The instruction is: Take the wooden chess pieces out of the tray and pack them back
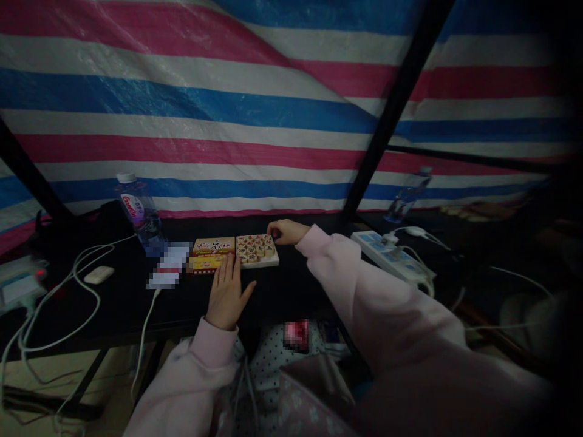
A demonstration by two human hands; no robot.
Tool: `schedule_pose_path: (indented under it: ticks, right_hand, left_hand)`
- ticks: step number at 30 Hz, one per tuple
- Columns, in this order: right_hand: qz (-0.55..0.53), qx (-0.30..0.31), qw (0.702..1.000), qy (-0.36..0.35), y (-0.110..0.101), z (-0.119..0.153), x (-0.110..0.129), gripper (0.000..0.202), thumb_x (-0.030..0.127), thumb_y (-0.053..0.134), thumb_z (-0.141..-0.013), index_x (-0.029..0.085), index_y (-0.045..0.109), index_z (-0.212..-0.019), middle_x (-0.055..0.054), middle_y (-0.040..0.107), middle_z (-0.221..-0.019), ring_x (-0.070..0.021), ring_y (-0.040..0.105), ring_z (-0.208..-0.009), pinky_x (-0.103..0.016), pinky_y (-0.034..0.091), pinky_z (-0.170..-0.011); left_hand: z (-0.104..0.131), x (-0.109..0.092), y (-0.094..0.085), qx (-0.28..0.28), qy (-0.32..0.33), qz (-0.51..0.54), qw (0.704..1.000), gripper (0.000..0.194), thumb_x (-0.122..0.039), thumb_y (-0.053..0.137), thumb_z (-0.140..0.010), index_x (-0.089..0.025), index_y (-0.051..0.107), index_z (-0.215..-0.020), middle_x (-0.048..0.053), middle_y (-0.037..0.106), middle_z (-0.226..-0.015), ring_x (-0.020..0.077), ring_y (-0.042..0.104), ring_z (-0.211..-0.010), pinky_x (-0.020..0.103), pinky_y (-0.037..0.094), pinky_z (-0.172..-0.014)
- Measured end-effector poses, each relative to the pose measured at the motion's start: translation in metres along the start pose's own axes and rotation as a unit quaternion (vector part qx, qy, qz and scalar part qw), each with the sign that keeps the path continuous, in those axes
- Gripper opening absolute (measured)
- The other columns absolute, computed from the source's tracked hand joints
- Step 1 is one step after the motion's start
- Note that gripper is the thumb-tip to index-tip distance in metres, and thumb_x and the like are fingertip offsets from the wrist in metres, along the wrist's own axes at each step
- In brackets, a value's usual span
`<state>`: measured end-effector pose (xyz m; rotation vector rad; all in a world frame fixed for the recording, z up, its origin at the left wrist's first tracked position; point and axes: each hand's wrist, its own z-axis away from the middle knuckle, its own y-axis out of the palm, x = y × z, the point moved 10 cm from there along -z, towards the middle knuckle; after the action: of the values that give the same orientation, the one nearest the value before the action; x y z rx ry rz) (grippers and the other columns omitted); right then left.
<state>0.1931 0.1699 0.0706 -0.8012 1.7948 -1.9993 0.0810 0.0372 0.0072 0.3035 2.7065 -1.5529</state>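
Note:
A white tray (261,264) of round Chinese chess pieces (255,247) with red and black characters lies on the black table. Against its left side is a yellow and brown printed box lid (209,264). My left hand (228,291) rests with fingers stretched out, its fingertips over the lid's right part and near the tray's left edge. At the tray's far right corner is my right hand (285,231), fingers curled down beside the pieces. What its fingertips grip, if anything, is hidden.
On the left stand a water bottle (142,215), a blurred-out phone-like item (170,264) with a cable, and a white earbud-style case (99,275). A power strip (387,255) with plugs and another bottle (410,194) are on the right. Striped sheeting (204,121) hangs behind.

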Motion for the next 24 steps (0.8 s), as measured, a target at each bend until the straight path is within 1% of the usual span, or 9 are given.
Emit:
schedule_pose_path:
  ticks: [3, 5, 10, 15, 19, 21, 24]
  right_hand:
    - [0.038, 0.019, 0.998, 0.055, 0.001, 0.006, -0.037, 0.049, 0.013, 0.072, -0.057, 0.016, 0.061, -0.105, -0.005, 0.065, -0.099, -0.0170, 0.060, -0.086, -0.021, 0.043, -0.068]
    - [0.046, 0.031, 0.996, 0.076, 0.005, 0.010, -0.055, 0.057, 0.015, 0.075, -0.055, 0.017, 0.059, -0.109, -0.006, 0.063, -0.105, -0.0198, 0.059, -0.094, -0.023, 0.044, -0.073]
    - [0.031, 0.062, 0.992, 0.109, 0.018, 0.023, -0.088, 0.068, 0.018, 0.078, -0.050, 0.017, 0.057, -0.114, -0.007, 0.063, -0.107, -0.0226, 0.059, -0.095, -0.025, 0.045, -0.075]
    - [0.039, 0.048, 0.988, 0.144, 0.016, 0.031, -0.117, 0.072, 0.017, 0.079, -0.048, 0.018, 0.055, -0.117, -0.008, 0.059, -0.115, -0.0248, 0.055, -0.104, -0.028, 0.045, -0.081]
    - [0.032, 0.024, 0.988, 0.151, 0.016, 0.030, -0.130, 0.068, 0.022, 0.078, -0.053, 0.018, 0.054, -0.117, -0.008, 0.059, -0.115, -0.0237, 0.055, -0.105, -0.028, 0.044, -0.083]
    - [0.014, 0.005, 0.990, 0.138, 0.018, 0.025, -0.131, 0.060, 0.025, 0.075, -0.058, 0.017, 0.056, -0.115, -0.008, 0.061, -0.112, -0.0220, 0.057, -0.102, -0.027, 0.044, -0.082]
    - [-0.012, -0.010, 0.993, 0.121, 0.022, 0.018, -0.129, 0.043, 0.021, 0.070, -0.065, 0.014, 0.061, -0.106, -0.008, 0.064, -0.104, -0.0190, 0.060, -0.095, -0.024, 0.045, -0.078]
  left_hand:
    - [0.000, 0.000, 0.000, 0.001, -0.001, 0.002, 1.000, 0.068, -0.050, 0.039, -0.086, -0.008, 0.028, -0.138, 0.017, 0.030, -0.144, 0.0271, 0.025, -0.134, 0.044, 0.030, -0.106]
    - [0.000, 0.000, -0.001, -0.002, 0.000, 0.004, 1.000, 0.068, -0.050, 0.038, -0.086, -0.008, 0.027, -0.138, 0.017, 0.031, -0.144, 0.0269, 0.025, -0.134, 0.044, 0.029, -0.106]
    - [0.000, 0.000, -0.001, -0.003, -0.003, 0.002, 1.000, 0.067, -0.050, 0.040, -0.086, -0.008, 0.028, -0.138, 0.017, 0.030, -0.144, 0.0269, 0.026, -0.134, 0.044, 0.029, -0.106]
    - [0.001, 0.000, -0.001, -0.009, 0.000, 0.007, 1.000, 0.067, -0.049, 0.040, -0.086, -0.009, 0.028, -0.138, 0.018, 0.029, -0.144, 0.0267, 0.025, -0.134, 0.044, 0.030, -0.106]
    - [0.001, 0.000, -0.002, -0.012, -0.001, 0.009, 1.000, 0.066, -0.049, 0.040, -0.086, -0.010, 0.028, -0.138, 0.017, 0.030, -0.144, 0.0264, 0.026, -0.134, 0.044, 0.031, -0.106]
    - [0.001, 0.000, -0.002, -0.009, -0.002, 0.004, 1.000, 0.066, -0.049, 0.040, -0.086, -0.009, 0.028, -0.138, 0.017, 0.030, -0.144, 0.0265, 0.026, -0.134, 0.044, 0.030, -0.106]
    - [0.001, 0.000, -0.001, -0.009, -0.001, -0.001, 1.000, 0.066, -0.049, 0.039, -0.086, -0.009, 0.029, -0.137, 0.017, 0.030, -0.144, 0.0265, 0.026, -0.134, 0.044, 0.030, -0.106]
